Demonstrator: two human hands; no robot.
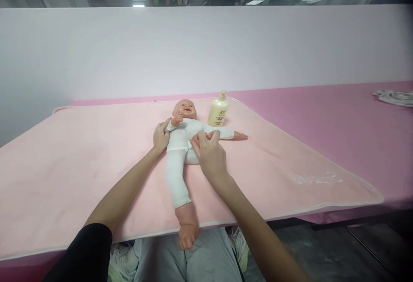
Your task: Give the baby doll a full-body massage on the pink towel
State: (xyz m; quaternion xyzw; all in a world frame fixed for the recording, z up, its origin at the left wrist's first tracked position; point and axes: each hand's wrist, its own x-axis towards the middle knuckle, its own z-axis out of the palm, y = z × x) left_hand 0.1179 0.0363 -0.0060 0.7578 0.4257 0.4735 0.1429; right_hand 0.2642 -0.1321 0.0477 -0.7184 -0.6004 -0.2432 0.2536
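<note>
A baby doll (180, 144) in a white bodysuit lies on its back on a pink towel (80, 161), head away from me, one bare foot hanging over the near edge. My left hand (160, 135) rests against the doll's upper arm and side, fingers curled around it. My right hand (209, 155) lies over the doll's belly and hip, fingertips pinching the white fabric. A cream pump bottle of lotion (218, 110) stands upright just right of the doll's head.
The towel covers a pink table (338, 118) that runs off to the right. A patterned cloth (395, 97) lies at the far right edge. A pale partition wall (206, 49) stands behind the table. My knees in grey trousers (200, 260) show below the near edge.
</note>
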